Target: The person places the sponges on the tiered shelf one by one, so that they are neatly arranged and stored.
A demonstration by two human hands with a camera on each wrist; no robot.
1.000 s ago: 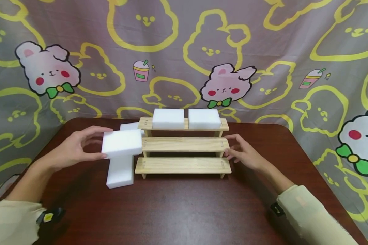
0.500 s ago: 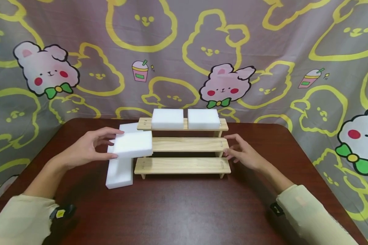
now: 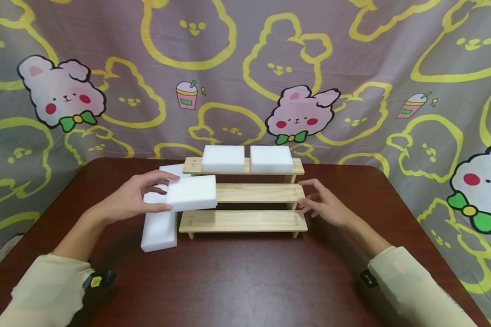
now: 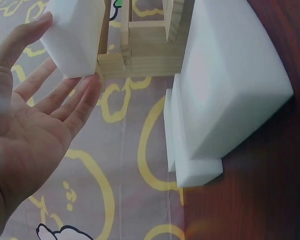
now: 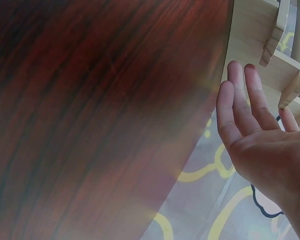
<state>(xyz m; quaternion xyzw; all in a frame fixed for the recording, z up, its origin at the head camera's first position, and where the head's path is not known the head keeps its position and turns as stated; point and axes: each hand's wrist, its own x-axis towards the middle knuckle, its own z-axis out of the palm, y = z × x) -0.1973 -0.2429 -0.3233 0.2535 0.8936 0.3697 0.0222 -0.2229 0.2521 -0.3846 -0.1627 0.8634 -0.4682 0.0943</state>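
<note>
In the head view my left hand [image 3: 128, 197] pinches a white foam block [image 3: 191, 191] between thumb and fingers. The block overlaps the left end of the middle tier of a three-tier wooden display stand [image 3: 253, 193]. The left wrist view shows the thumb and fingertips on opposite sides of the foam block [image 4: 77, 35]. At the stand's right side, my right hand [image 3: 325, 204] pinches the end of the middle tier with thumb and index finger. Its other fingers extend free below the board end in the right wrist view.
Two white foam blocks [image 3: 223, 158] sit side by side on the top tier. More foam blocks [image 3: 159, 231] lie on the dark wood table [image 3: 245, 281] left of the stand. A patterned curtain [image 3: 229, 68] hangs behind the table.
My left hand has moved right with the foam block, from beside the stand to over the left part of the middle tier. The right hand has stayed in place.
</note>
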